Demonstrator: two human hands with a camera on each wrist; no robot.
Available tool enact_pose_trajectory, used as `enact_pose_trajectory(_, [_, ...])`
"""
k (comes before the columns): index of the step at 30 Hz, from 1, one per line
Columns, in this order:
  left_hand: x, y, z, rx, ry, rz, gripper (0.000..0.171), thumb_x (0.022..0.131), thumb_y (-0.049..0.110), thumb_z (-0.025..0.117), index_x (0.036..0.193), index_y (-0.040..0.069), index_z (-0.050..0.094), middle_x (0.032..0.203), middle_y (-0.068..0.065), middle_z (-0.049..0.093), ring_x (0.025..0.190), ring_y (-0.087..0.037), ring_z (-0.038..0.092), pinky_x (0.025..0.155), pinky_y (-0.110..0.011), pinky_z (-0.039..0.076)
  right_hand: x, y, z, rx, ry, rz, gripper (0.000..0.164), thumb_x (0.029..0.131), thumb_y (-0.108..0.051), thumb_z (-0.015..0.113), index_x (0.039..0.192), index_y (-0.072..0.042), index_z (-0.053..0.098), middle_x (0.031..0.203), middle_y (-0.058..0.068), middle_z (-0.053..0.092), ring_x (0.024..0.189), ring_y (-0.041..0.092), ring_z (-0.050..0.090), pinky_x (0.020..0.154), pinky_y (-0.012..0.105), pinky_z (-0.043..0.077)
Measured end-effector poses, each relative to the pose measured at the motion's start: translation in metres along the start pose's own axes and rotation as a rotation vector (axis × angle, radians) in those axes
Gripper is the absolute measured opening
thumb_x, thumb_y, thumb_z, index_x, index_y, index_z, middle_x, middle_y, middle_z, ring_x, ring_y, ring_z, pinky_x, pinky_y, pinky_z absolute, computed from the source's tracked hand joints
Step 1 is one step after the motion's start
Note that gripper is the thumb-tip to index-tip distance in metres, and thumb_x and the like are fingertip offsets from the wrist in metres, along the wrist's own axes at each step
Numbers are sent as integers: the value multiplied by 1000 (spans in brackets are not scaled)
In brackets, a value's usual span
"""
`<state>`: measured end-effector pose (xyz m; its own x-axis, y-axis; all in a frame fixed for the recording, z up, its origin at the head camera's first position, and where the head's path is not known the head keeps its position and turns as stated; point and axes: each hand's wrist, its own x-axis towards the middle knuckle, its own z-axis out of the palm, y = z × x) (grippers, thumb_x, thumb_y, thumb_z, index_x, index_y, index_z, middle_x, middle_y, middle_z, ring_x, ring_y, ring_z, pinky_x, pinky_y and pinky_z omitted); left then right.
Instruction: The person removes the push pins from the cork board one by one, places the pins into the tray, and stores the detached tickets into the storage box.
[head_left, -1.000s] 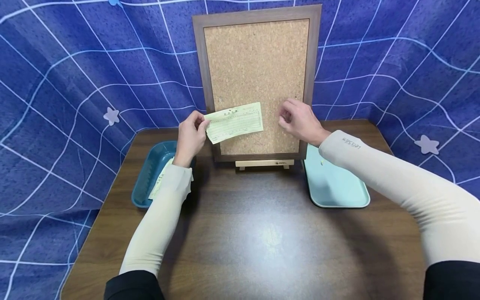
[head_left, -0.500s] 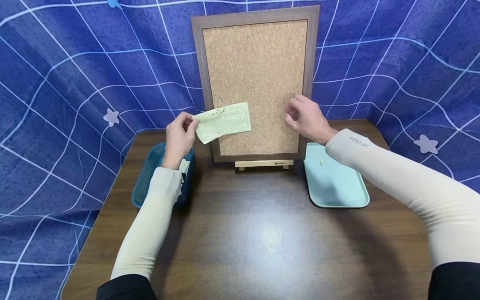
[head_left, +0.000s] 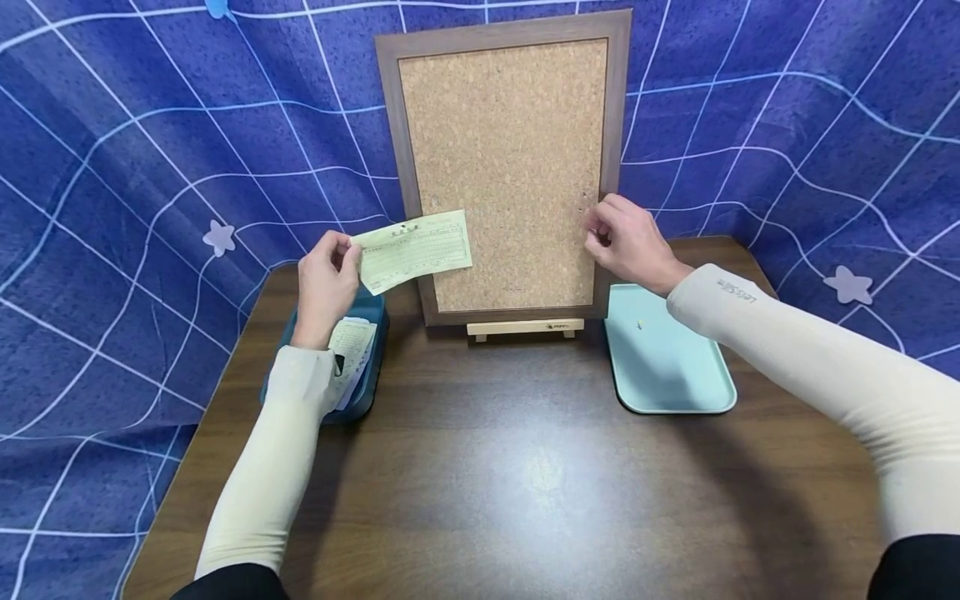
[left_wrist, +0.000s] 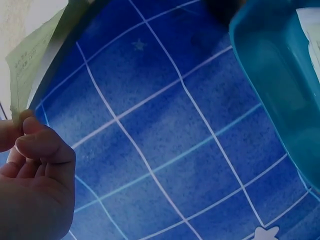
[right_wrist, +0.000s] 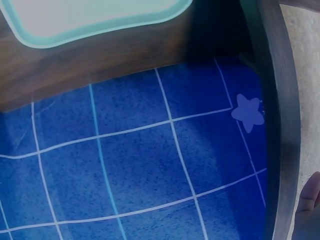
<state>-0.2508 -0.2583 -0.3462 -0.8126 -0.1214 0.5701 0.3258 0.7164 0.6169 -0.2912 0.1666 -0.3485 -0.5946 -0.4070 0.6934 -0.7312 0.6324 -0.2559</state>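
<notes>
In the head view my left hand (head_left: 326, 283) pinches the left end of a pale green printed paper slip (head_left: 412, 250) between thumb and fingers. The slip's right end overlaps the lower left of a framed corkboard (head_left: 510, 150). The left wrist view shows the slip (left_wrist: 32, 67) above the pinching fingers of that hand (left_wrist: 42, 170). My right hand (head_left: 633, 242), fingers curled and thumb close to the index finger, is at the board's lower right side. I cannot tell whether something small sits between its fingertips. Only part of this hand (right_wrist: 307, 210) shows in the right wrist view.
Below my left hand stands a blue bin (head_left: 371, 375) with papers (head_left: 352, 346) inside. At the right, a mint tray (head_left: 667, 375) holds a tiny pale piece (head_left: 640, 325). The board rests on a small wooden stand (head_left: 525, 327) on a brown table (head_left: 510, 467), before a blue curtain (head_left: 300, 75).
My left hand has moved left with the slip, away from the board's middle, uncovering more of the papers in the bin. My right hand has shifted slightly right.
</notes>
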Motion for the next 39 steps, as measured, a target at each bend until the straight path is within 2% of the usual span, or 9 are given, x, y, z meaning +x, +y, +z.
enact_pose_trajectory(13, [-7, -16, -28, 90, 40, 7, 14, 94, 12, 55, 92, 0, 61, 78, -11, 59, 68, -17, 48, 64, -24, 33, -15, 9, -6, -2, 9, 26, 7, 74, -1, 60, 79, -5, 58, 77, 6, 52, 71, 19, 49, 65, 29, 37])
enact_pose_trajectory(20, [-10, -25, -42, 120, 68, -14, 13, 94, 12, 54, 93, 1, 61, 78, -11, 58, 68, -16, 46, 63, -23, 32, -25, 15, -7, -10, 4, 49, 8, 73, -1, 61, 78, -5, 58, 76, 6, 52, 71, 20, 49, 64, 30, 37])
enact_pose_trajectory(26, [-17, -34, -54, 158, 77, -15, 12, 93, 10, 55, 94, -1, 61, 78, -12, 59, 68, -15, 46, 63, -22, 32, -36, 19, -7, -9, -9, 79, 5, 75, -4, 59, 80, -3, 60, 77, 5, 52, 72, 20, 50, 66, 31, 38])
enact_pose_trajectory(30, [-23, -39, -63, 178, 74, -43, 14, 94, 11, 54, 96, -1, 61, 79, -11, 59, 68, -15, 47, 62, -21, 33, -42, 22, -7, -6, 4, 67, 6, 75, -5, 58, 80, -2, 60, 77, 5, 52, 72, 19, 50, 65, 30, 37])
enact_pose_trajectory(35, [-33, -45, -75, 163, 61, -109, 17, 95, 14, 52, 98, 0, 61, 81, -10, 59, 68, -15, 48, 61, -21, 34, -47, 24, -7, 1, 7, 77, 7, 74, -5, 58, 80, -2, 60, 77, 5, 52, 71, 19, 50, 65, 30, 37])
enact_pose_trajectory(39, [-39, -53, -84, 168, 68, -122, 18, 94, 14, 52, 100, 0, 61, 81, -10, 61, 67, -11, 48, 62, -20, 33, -51, 24, -8, -1, 7, 93, 6, 75, -5, 59, 80, -2, 60, 77, 4, 52, 71, 18, 50, 65, 29, 37])
